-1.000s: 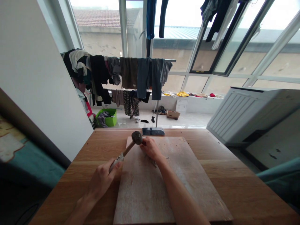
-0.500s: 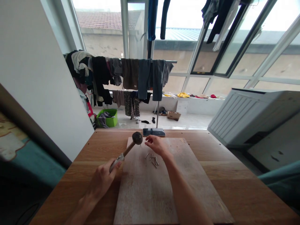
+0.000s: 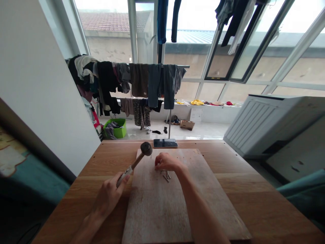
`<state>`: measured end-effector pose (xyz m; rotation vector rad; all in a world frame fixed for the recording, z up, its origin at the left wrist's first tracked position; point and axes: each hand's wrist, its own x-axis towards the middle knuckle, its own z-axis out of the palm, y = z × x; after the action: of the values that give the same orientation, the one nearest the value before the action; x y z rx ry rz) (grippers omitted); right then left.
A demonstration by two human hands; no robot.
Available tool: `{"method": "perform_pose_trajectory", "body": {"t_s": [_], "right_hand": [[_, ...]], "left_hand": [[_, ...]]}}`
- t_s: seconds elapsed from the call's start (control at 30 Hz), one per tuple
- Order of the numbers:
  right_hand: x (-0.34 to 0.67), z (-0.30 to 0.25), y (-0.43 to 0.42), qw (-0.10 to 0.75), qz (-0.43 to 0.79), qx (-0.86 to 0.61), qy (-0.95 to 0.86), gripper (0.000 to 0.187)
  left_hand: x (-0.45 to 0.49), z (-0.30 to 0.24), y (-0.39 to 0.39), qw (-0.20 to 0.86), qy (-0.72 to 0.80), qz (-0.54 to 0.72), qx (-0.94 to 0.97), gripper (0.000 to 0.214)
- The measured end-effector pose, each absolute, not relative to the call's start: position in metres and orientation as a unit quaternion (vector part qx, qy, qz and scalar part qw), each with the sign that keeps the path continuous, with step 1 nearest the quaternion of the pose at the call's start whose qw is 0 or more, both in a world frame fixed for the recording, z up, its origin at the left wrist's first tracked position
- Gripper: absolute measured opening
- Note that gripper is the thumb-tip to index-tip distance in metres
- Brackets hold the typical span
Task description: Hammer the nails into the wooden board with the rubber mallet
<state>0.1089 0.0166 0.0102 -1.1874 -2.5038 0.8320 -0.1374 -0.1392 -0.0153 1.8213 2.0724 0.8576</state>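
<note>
My left hand (image 3: 109, 189) is wrapped round the pale, wrapped grip of a mallet (image 3: 137, 160). Its dark, rounded head is raised above the far left part of a worn wooden board (image 3: 152, 206). My right hand (image 3: 165, 162) is low over the board, fingers curled and pinched together; whatever lies between the fingertips is hidden. Several loose nails (image 3: 166, 177) lie just below and beside that hand, partly covered by it. A thin nail (image 3: 151, 156) seems to stand upright near the mallet head.
The board lies on a wooden table (image 3: 254, 200). A phone (image 3: 165, 143) rests at the table's far edge. Beyond stand a drying rack with clothes (image 3: 138, 79) and a green basket (image 3: 122, 130). A white appliance (image 3: 256, 125) is on the right, a white panel (image 3: 50, 84) on the left.
My right hand has come down and nearer to me, from above the board's far part onto the loose nails, its fingers closing. The left hand and mallet have barely moved.
</note>
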Motion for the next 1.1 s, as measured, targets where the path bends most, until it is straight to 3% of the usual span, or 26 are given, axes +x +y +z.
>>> {"method": "perform_pose_trajectory", "body": {"t_s": [0.5,0.67,0.93,1.1], "right_hand": [[0.1,0.017,0.006,0.106,0.252,-0.429,-0.861,0.02],[0.098,0.015,0.006,0.128,0.258,-0.444,-0.849,0.033],[0.106,0.009,0.017,0.245,0.283,-0.453,-0.809,0.018],[0.109,-0.005,0.029,0.329,0.3,-0.471,-0.762,0.018]], "left_hand": [[-0.14,-0.018,-0.138,0.124,0.712,0.295,0.625,0.038],[-0.14,-0.016,-0.138,0.132,0.71,0.295,0.626,0.036],[-0.14,-0.017,-0.138,0.126,0.706,0.303,0.627,0.038],[-0.138,-0.018,-0.139,0.136,0.705,0.306,0.625,0.036]]}}
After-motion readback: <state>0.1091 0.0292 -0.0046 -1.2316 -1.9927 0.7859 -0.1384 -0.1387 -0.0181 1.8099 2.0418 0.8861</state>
